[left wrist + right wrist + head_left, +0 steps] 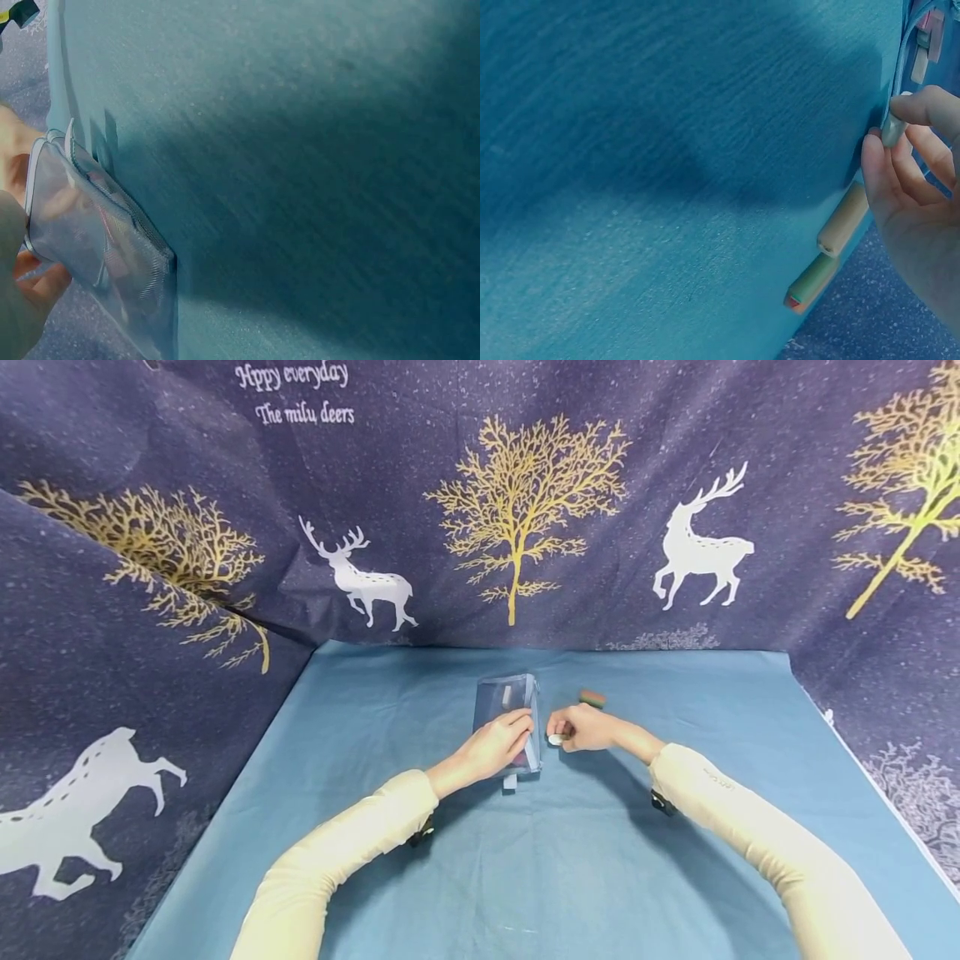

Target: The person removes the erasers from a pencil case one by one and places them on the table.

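Left hand (501, 745) holds a pouch (490, 703) (translucent); right hand (585, 728) pinches a whitish block (893, 131).

The person wears long sleeves in a pale cream, the left sleeve (356, 835) and the right sleeve (738, 814) alike in colour. The cloth is mostly plain and smooth along the forearms, bunching into soft creases at the elbows. Near the right cuff runs a thin, darker marking (718, 778), probably lettering, though too small to read for certain. A small black device (422, 832) shows beneath the left cuff, and another black device (663, 802) beneath the right. The left hand (491, 747) and right hand (588, 728) are bare.
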{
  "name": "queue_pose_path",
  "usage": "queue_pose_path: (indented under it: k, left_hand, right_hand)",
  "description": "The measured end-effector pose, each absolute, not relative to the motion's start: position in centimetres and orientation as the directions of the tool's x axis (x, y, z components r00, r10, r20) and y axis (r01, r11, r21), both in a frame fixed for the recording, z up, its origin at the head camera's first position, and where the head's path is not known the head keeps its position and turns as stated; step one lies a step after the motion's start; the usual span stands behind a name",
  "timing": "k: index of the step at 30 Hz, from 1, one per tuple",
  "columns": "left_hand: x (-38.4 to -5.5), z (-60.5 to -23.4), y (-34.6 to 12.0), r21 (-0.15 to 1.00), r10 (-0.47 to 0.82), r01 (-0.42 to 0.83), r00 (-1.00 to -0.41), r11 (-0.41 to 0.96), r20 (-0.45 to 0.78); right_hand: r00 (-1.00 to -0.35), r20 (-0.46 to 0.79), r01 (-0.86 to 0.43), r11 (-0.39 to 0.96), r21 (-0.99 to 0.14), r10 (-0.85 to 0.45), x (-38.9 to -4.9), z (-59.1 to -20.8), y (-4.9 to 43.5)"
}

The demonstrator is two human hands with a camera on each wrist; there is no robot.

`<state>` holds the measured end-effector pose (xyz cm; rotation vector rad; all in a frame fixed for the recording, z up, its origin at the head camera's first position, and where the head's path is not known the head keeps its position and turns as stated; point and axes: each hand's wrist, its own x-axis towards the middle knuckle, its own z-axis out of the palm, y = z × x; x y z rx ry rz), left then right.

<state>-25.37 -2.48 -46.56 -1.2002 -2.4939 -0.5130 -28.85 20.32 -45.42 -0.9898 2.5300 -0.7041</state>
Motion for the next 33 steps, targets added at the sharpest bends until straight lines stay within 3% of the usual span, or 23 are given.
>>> queue_pose_path:
  k: [24, 33]
  left_hand:
    - [-25.2, -46.2, -2.5, 0.198, 0.667, 0.799, -0.587, 0.568, 0.459]
    - [-25.3, -46.4, -2.5, 0.184, 0.672, 0.803, -0.579, 0.566, 0.462]
  right_hand:
    - [-0.713, -0.076, -0.545, 0.620, -0.565, -0.697, -27.9, -45.0, 21.9]
    - [-0.717, -0.120, -0.518, 0.640, -0.568, -0.687, -27.9, -45.6, 22.5]
